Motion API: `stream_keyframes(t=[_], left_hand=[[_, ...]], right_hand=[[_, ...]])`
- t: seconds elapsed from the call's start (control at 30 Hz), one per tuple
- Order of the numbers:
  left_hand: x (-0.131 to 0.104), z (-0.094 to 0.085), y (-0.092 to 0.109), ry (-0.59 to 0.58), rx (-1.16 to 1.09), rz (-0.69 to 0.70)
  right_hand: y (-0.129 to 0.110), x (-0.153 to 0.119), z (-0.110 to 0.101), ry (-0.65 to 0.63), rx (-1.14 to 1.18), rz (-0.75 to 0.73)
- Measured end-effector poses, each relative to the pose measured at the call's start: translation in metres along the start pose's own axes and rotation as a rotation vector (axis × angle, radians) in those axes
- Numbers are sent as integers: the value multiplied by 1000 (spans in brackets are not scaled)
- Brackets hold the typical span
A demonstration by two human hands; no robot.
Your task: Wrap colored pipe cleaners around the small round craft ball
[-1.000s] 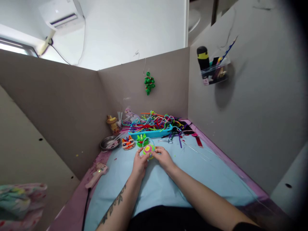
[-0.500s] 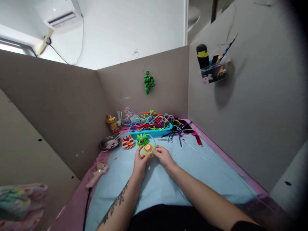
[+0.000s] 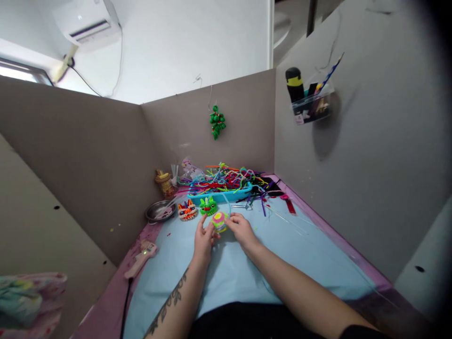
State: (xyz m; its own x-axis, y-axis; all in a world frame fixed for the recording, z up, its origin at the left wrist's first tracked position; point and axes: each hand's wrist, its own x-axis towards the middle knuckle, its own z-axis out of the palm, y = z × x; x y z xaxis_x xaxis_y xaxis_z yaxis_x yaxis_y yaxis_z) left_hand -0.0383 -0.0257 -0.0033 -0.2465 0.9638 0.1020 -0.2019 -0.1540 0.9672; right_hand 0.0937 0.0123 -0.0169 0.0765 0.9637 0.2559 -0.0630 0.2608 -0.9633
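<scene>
Winding, seemingly: left hand [image 3: 204, 239] grips pink-yellow-green pipe-cleaner coil [image 3: 219, 220], lower centre of frame; right hand [image 3: 242, 230] pinches at its edge, near blue strand [image 3: 229, 204]. Next move likely needs firm left hold, strand guided.

The blue strand [image 3: 229, 203], which earlier arched across the green figure [image 3: 208, 206], now rises to the figure's right. The left hand's [image 3: 203, 241] thumb has drawn back to the left edge of the round piece [image 3: 220, 222], baring more of its side.
</scene>
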Motion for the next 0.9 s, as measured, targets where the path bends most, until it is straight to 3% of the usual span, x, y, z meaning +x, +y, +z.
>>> stream_keyframes(t=[0.1, 0.17, 0.37, 0.5, 0.9], left_hand=[[1, -3, -1, 89, -13, 61], [1, -3, -1, 84, -37, 69], [-6, 6, 2, -163, -134, -91], [-5, 4, 5, -192, -204, -123], [0, -1, 1, -200, -265, -62]], right_hand=[[-4, 1, -4, 8, -18, -16], [-9, 1, -7, -15, -34, -31], [-21, -2, -10, -185, -17, -55], [-23, -4, -10, -223, 46, -51], [-25, -8, -4, -298, 381, 198]])
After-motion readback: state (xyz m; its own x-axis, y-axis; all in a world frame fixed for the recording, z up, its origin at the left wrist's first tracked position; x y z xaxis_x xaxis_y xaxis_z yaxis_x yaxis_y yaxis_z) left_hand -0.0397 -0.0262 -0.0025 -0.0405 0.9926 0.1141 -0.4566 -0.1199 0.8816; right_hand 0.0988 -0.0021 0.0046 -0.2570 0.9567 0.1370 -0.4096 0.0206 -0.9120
